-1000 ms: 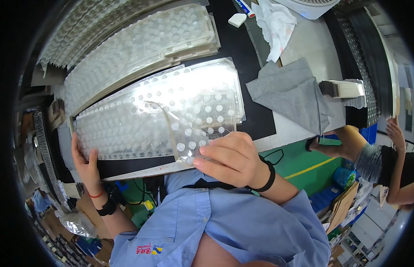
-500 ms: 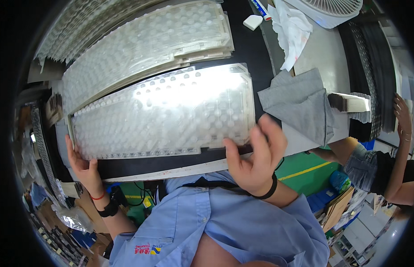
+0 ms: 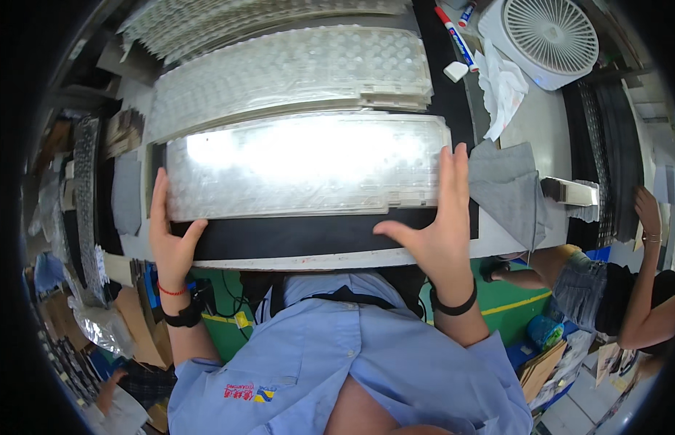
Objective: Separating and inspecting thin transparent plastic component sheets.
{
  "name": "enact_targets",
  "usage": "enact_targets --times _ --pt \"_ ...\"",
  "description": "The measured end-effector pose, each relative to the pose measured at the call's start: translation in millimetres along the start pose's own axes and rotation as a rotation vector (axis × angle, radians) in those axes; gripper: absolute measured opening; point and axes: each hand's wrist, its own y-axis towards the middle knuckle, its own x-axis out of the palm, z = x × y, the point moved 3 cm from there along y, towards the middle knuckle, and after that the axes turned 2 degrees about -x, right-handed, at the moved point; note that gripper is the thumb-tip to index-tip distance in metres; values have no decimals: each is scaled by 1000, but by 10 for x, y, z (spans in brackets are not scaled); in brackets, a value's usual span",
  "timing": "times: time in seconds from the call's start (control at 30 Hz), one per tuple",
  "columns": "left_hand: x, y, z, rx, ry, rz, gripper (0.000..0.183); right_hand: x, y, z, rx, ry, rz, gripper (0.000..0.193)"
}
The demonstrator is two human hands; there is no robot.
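Observation:
A stack of clear plastic keyboard membrane sheets [image 3: 301, 174], dotted with small domes, lies on a black mat [image 3: 294, 235] before me. Bright glare covers much of its top. My left hand [image 3: 174, 246] is at its left end, fingers stretched along the edge, thumb spread by the lower corner. At the opposite end, my right hand [image 3: 442, 243] has its straight fingers against the short edge and its thumb apart, just below the lower edge. Neither hand is closed. Behind lies another membrane stack [image 3: 286, 76], its layers slightly uneven.
More stacked sheets [image 3: 265, 22] stand at the back. To the right are a grey cloth [image 3: 508, 192], crumpled tissue [image 3: 500, 94], white eraser-like block [image 3: 455, 71], red-capped marker [image 3: 457, 40] and white fan [image 3: 549, 36]. Another person's arm [image 3: 645, 283] shows at far right.
My right hand has gone from the lower right corner to the right end, its curled fingers now straight. The near stack lies more level and its edges look more even. The view has shifted.

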Motion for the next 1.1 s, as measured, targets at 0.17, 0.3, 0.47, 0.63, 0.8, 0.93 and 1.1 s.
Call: enact_targets --times 0.17,0.3,0.47,0.63,0.8,0.93,1.1 --pt "-265 144 252 9 193 -95 68 -9 -12 46 41 -5 72 101" --pt "-336 496 508 146 398 -137 53 14 -60 12 -16 -24 90 98" --pt "47 939 572 332 518 -141 50 -31 -98 -54 -105 -40 106 94" --pt "150 1102 557 372 524 -168 32 -91 -174 -10 -123 -36 199 82" --pt "53 987 619 377 345 35 21 -117 -269 65 -89 13 328 61" --pt "24 790 608 292 272 -22 20 -111 -306 125 -50 209 376 48" --pt "90 628 634 455 419 -192 23 -106 -282 112 -86 218 379 44"
